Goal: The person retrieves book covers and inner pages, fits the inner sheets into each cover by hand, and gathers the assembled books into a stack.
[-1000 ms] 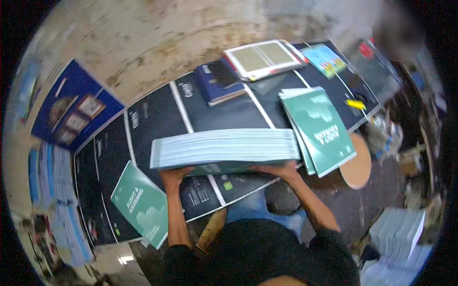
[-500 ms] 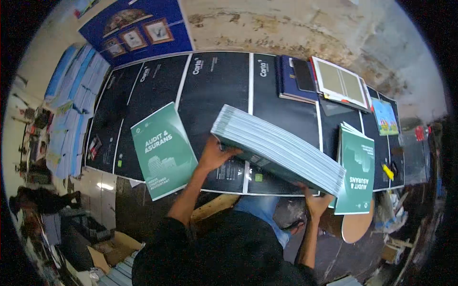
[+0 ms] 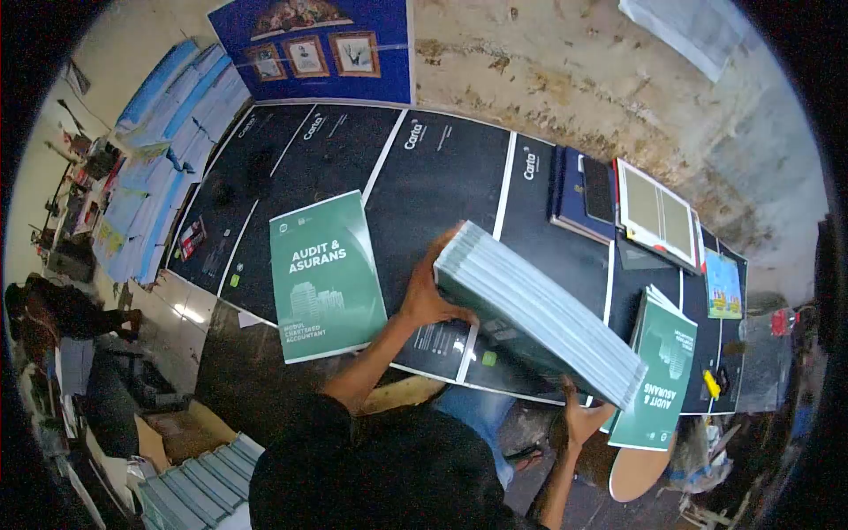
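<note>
A thick stack of booklets (image 3: 543,314) is held on a slant over the black table (image 3: 353,159), its pale page edges facing up. My left hand (image 3: 433,287) grips its upper left end, the thumb across the dark green cover. At the lower right end my right hand (image 3: 585,417) holds it from below. A green "Audit & Asurans" booklet (image 3: 327,274) lies on the table to the left. Beside my right hand, more green booklets (image 3: 658,371) lie at the right with their title upside down.
A dark blue book (image 3: 581,199) with a phone (image 3: 599,190), a framed board (image 3: 655,212) and a yellow cutter (image 3: 711,383) are on the right. Stacked blue and white sheets (image 3: 181,115) stand at the left. Below is an open carton (image 3: 190,433) by bundled booklets (image 3: 199,486).
The view has swung left, bringing the carton in. The stack, level and low at first, now slants down to the right, still in both hands.
</note>
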Tool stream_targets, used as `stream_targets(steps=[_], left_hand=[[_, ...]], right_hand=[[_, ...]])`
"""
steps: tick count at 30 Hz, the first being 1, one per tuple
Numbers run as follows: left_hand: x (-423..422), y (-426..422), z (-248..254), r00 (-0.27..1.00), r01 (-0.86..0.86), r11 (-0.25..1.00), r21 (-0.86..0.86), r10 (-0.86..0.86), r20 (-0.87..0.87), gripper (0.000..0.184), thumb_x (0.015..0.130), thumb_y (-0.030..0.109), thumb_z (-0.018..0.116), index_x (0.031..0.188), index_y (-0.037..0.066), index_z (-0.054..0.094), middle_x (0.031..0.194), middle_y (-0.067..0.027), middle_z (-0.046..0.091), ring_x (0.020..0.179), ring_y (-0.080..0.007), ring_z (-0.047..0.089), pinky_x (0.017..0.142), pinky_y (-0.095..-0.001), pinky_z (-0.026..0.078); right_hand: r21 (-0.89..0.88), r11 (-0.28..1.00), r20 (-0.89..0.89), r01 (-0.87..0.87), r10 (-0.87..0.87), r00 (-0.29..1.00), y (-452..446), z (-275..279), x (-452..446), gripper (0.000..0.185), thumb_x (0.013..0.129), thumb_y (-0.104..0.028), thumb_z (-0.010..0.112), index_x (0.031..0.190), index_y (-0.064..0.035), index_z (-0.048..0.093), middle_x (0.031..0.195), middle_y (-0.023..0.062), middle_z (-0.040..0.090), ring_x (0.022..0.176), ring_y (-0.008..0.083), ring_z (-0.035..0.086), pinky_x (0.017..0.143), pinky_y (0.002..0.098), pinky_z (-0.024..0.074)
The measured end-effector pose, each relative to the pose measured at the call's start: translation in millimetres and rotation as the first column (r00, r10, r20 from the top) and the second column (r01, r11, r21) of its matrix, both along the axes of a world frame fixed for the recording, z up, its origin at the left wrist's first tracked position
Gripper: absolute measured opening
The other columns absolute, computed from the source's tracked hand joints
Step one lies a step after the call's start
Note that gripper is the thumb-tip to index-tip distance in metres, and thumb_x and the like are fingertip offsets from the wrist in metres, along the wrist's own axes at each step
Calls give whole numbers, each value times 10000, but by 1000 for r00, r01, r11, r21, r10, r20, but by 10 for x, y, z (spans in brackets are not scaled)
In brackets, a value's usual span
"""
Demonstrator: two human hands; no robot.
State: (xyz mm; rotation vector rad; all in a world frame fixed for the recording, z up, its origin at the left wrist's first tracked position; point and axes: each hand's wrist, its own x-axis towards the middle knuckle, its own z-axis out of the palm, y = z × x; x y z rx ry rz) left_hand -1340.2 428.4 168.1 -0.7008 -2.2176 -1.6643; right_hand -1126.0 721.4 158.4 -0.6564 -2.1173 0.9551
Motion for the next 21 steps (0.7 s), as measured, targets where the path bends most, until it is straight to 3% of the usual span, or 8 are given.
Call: stream_targets(steps=[3, 6, 9, 12, 14, 17, 20, 21], left_hand=[[-162, 105, -232, 998, 61, 998, -29, -62, -31, 1213, 359, 423, 1005, 1368, 41, 452, 1253, -134, 616, 1212, -293, 571, 1056, -422, 432], [-235, 125, -386, 999, 32, 988, -149, -33, -8, 1147, 374, 425, 1007, 1322, 33, 493, 1253, -115, 620, 1155, -282, 614, 1028, -418, 463], [-176, 180, -287, 982, 91, 984, 153, -115, 151, 1065, 407, 411, 1006, 1282, 32, 531, 1219, -110, 639, 1138, -270, 624, 995, -400, 493], [-164, 31, -364, 991, 41, 999, -22, -37, 128, 989, 475, 422, 984, 1274, 33, 549, 1165, -97, 665, 1057, -238, 649, 946, -402, 520], [-67, -85, -510, 969, 112, 990, -81, -91, 232, 960, 498, 441, 971, 1268, 44, 559, 1143, -83, 676, 1020, -230, 660, 930, -404, 528], [-22, -138, -748, 996, -20, 942, -334, -10, -86, 864, 538, 488, 939, 1216, 70, 606, 1099, -56, 694, 967, -244, 673, 901, -405, 535], [-38, -210, -760, 988, -94, 841, -532, 13, -154, 767, 595, 420, 922, 1196, 61, 609, 1070, -111, 692, 1002, -280, 666, 913, -403, 530], [-44, -254, -804, 992, -81, 832, -549, 15, -124, 735, 624, 379, 918, 1202, 53, 601, 1062, -140, 689, 1029, -288, 659, 927, -402, 526]], right_hand=[[192, 974, 106, -118, 99, 989, 198, -171, -4, 808, 632, -201, 938, 1282, 27, 514, 1254, 183, 554, 1140, 277, 540, 1016, 416, 415], [-189, 945, 34, -266, 277, 960, 389, -578, -76, 1047, 582, -270, 966, 1423, -61, 378, 1354, 194, 466, 1193, 270, 516, 1019, 424, 451], [-162, 958, 89, -236, 252, 964, 479, -553, 5, 1090, 555, -358, 972, 1419, -55, 381, 1396, 241, 414, 1207, 399, 490, 892, 607, 489], [-874, 339, -302, -347, 181, 936, 449, -424, 27, 1074, 634, -556, 876, 1431, -47, 368, 1445, 269, 386, 1231, 441, 473, 956, 625, 460], [-827, 472, -153, -304, 331, 931, 580, -700, 328, 1031, 673, -614, 821, 1423, -49, 395, 1446, 219, 430, 1227, 358, 509, 1020, 489, 466], [-338, 926, 395, -166, 299, 869, 303, -860, 238, 994, 709, -685, 748, 1405, -51, 426, 1436, 184, 446, 1234, 343, 508, 1064, 468, 431], [-681, 690, -73, -246, 270, 960, 210, -719, 137, 1043, 610, -791, 731, 1317, -50, 528, 1325, 136, 560, 1189, 257, 549, 1020, 426, 454], [-534, 821, 47, -203, 268, 962, 117, -489, 131, 921, 616, -635, 801, 1274, -37, 561, 1256, 135, 608, 1126, 256, 590, 990, 405, 478]])
